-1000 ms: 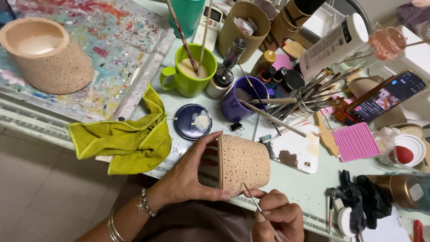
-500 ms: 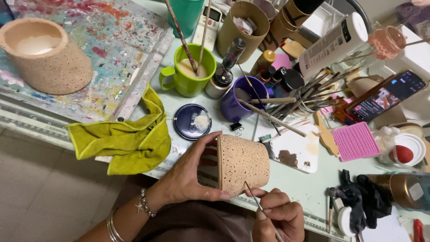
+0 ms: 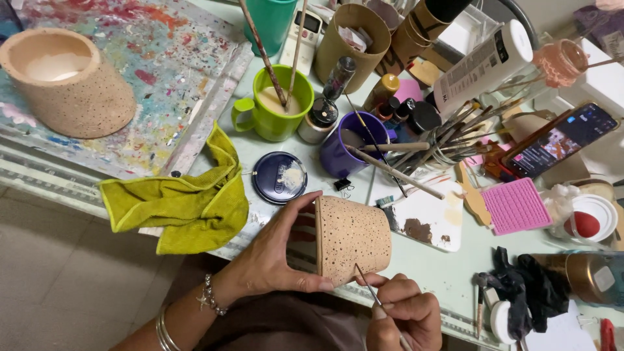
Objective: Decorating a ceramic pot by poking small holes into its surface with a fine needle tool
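My left hand [image 3: 276, 253] grips the rim of a small speckled tan pot [image 3: 354, 237], held on its side over the table's front edge, mouth facing left. My right hand [image 3: 403, 315] pinches a thin paintbrush [image 3: 369, 289] whose tip touches the pot's lower side. Bracelets ring my left wrist.
A yellow-green cloth [image 3: 182, 198] lies left of the pot, a dark blue lid [image 3: 279, 177] behind it. A green mug [image 3: 276, 110] and purple cup [image 3: 351, 143] hold brushes. A larger speckled pot [image 3: 65, 81] sits on a paint-splattered board [image 3: 162, 71]. A phone [image 3: 559, 140] and pink mat [image 3: 515, 205] lie right.
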